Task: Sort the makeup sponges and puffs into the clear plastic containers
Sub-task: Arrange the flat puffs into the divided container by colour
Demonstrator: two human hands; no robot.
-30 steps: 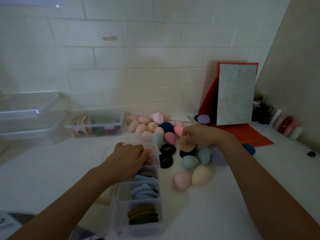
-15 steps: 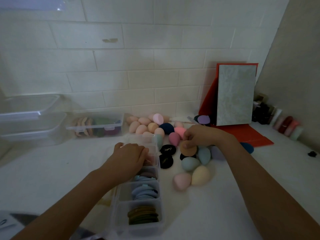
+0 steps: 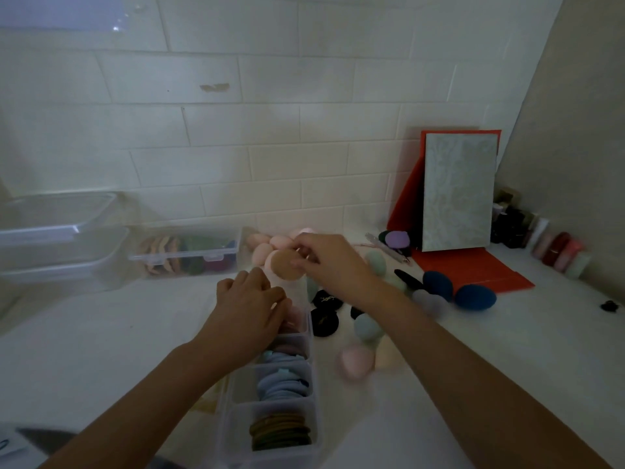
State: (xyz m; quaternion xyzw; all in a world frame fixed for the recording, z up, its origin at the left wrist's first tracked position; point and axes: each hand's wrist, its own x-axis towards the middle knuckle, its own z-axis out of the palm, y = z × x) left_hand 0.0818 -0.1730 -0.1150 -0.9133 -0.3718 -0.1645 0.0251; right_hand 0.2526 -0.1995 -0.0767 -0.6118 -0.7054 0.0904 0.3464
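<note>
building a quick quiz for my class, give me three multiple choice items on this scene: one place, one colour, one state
1. Where are the olive puffs? A) nearest compartment of the divided organizer B) loose at far right C) held in the air
2. What colour is the puff in the right hand? A) black B) tan C) purple
3. How is the left hand? A) raised in the air B) out of view C) resting on the organizer

1 A: they fill the compartment nearest the camera.
2 B: the pinched disc is tan.
3 C: it lies over the organizer's far end.
</note>
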